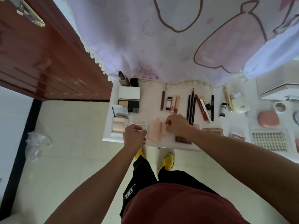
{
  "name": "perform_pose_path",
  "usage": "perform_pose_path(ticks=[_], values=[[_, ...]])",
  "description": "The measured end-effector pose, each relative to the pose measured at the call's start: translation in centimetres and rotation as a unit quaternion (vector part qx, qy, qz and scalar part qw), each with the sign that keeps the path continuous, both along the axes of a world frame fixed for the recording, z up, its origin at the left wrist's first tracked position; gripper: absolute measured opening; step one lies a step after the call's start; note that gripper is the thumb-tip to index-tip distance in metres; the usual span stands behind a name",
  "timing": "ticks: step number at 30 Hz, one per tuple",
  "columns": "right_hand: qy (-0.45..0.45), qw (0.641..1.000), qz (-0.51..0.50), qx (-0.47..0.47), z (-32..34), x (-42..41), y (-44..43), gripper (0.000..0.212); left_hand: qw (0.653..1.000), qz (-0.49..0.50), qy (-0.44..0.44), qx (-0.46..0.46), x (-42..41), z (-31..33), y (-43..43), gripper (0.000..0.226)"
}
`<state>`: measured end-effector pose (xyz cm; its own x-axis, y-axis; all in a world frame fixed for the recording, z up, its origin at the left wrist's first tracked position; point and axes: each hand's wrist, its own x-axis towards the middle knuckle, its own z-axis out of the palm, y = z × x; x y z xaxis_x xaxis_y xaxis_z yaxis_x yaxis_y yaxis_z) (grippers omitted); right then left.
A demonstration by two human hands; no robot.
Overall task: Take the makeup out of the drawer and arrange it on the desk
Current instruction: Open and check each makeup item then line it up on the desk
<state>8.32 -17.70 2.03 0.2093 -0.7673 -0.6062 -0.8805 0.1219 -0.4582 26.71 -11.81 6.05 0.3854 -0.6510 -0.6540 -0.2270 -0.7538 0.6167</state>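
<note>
A white desk (150, 101) carries rows of makeup. My left hand (134, 137) hovers at the desk's front edge with its fingers curled over the near end of a small pale eyeshadow palette (141, 126). To its right lies a peach wedge sponge (155, 132). My right hand (177, 125) pinches a smaller pale pink sponge (166, 134) lying right beside the wedge. A brown palette (182, 139) is partly hidden under my right wrist. No drawer is visible.
Open compacts (129, 101) and a foundation bottle (123, 78) stand at the desk's left. Lip tubes (174, 102) and pencils (192, 107) lie mid-desk. A pink compact (267, 118) and lash tray (269, 141) sit right. A plastic bag (37, 143) lies on the floor.
</note>
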Motion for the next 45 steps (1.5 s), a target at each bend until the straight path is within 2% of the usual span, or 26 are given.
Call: perform_pose_path(ticks=[3,8,17,22,25,32,34,37,38,40,45], values=[[0.007,0.999,-0.021,-0.033,1.1,0.0,-1.6,0.026,0.999,-0.037,0.004,-0.026,0.9,0.9,-1.4,0.016],[0.051,0.992,-0.077,-0.08,2.7,1.3,-6.3,0.014,0.986,-0.142,-0.027,-0.084,2.7,2.3,-4.5,0.011],[0.187,0.974,-0.106,-0.068,2.2,4.7,-11.3,0.026,0.949,-0.265,-0.066,-0.158,8.2,4.9,-10.6,0.008],[0.193,0.97,-0.145,-0.033,1.3,5.8,-12.1,0.017,0.934,-0.308,-0.046,-0.176,10.6,4.8,-13.8,0.011],[0.184,0.969,-0.165,-0.03,1.5,6.2,-12.1,0.021,0.923,-0.334,-0.043,-0.186,11.2,5.2,-15.7,0.009],[0.073,0.98,-0.174,-0.056,6.1,6.7,-10.6,0.025,0.924,-0.338,0.014,-0.177,11.2,6.3,-19.6,0.01],[-0.005,0.976,-0.21,-0.052,7.9,7.1,-9.8,0.019,0.925,-0.338,0.058,-0.166,10.4,7.2,-20.6,0.013],[-0.218,0.923,-0.317,0.001,10.3,7.3,-8.4,0.015,0.916,-0.352,0.109,-0.159,8.8,8.7,-21.6,0.012],[-0.264,0.905,-0.334,0.008,10.9,7.2,-7.9,0.015,0.912,-0.358,0.121,-0.159,8.3,9.0,-21.8,0.01],[-0.318,0.88,-0.353,0.017,12.2,7.2,-7.1,0.016,0.902,-0.378,0.14,-0.157,7.6,9.5,-22.1,0.013],[-0.373,0.845,-0.379,0.056,13.8,7.0,-5.1,0.028,0.87,-0.434,0.198,-0.128,6.9,9.8,-21.6,0.013]])
